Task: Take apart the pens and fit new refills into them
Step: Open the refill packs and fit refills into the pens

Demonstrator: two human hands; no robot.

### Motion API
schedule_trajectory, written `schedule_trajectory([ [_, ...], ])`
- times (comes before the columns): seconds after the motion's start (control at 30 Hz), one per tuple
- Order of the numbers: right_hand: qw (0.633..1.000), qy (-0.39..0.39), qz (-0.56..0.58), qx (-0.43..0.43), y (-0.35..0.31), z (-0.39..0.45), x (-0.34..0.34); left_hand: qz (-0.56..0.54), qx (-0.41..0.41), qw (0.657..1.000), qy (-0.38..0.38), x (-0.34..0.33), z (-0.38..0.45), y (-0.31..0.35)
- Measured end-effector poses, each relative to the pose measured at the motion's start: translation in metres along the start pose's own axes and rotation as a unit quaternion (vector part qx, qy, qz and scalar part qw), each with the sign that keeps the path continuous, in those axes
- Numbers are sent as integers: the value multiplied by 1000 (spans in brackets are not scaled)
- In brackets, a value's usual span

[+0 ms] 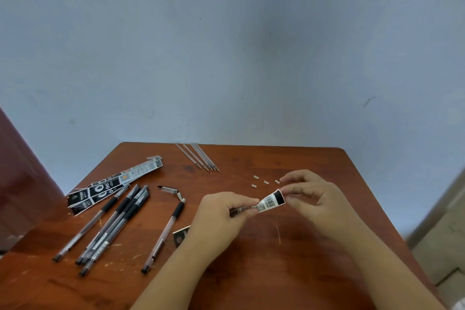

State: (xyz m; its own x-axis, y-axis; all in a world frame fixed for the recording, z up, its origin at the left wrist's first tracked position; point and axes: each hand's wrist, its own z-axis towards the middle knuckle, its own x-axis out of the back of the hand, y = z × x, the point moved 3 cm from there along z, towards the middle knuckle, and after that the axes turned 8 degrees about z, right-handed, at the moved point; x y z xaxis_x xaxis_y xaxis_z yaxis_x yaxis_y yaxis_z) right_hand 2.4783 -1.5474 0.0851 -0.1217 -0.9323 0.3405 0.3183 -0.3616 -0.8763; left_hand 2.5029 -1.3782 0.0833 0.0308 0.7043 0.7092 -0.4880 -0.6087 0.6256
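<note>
Head view showed both hands meeting over the reddish-brown wooden table [314,209], clamped on one thing: a narrow black-and-white printed refill wrapper with a barcode [270,202]. The right hand [312,196] pinched the wrapper's black upper end between thumb and fingertips; the left hand [224,211] had its fingers curled round the lower part, so that end was hidden in the fist. The wrapper's long axis ran up and to the right from the left hand, and its open end lay nearest the right hand. I judged that the refill would need drawing out along that line.

Left of the wrapper lay a dismantled clear plastic pen barrel with a black rubber grip [164,231], its small cap and tip pieces [171,191] just beyond it. Further left was a bundle of clear black-gripped pens [110,224]. Beyond the wrapper, bare thin refills [198,157] lay at the table's far edge.
</note>
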Motion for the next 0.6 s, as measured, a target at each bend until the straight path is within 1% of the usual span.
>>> schedule_trajectory([
  [0.1, 995, -13, 89, -42, 0, -2, -3, 3, -16, 1000, 18, 1, 0, 1],
  [0.17, 992, -26, 113, -54, 0, -3, -4, 1, -37, 999, 29, 0, -1, 1],
  [0.27, 993, -48, 95, -52, 1, -3, -4, 13, -56, 997, 47, 1, -1, 0],
  [0.37, 994, -47, 82, -54, 3, -2, -7, 23, -57, 997, 54, 3, 0, -2],
  [0.5, 995, -46, 73, -55, 3, -2, -8, 26, -70, 997, 25, 1, 0, -2],
  [0.6, 995, -47, 78, -48, -1, -2, -8, 22, -72, 997, 20, 2, 1, -6],
])
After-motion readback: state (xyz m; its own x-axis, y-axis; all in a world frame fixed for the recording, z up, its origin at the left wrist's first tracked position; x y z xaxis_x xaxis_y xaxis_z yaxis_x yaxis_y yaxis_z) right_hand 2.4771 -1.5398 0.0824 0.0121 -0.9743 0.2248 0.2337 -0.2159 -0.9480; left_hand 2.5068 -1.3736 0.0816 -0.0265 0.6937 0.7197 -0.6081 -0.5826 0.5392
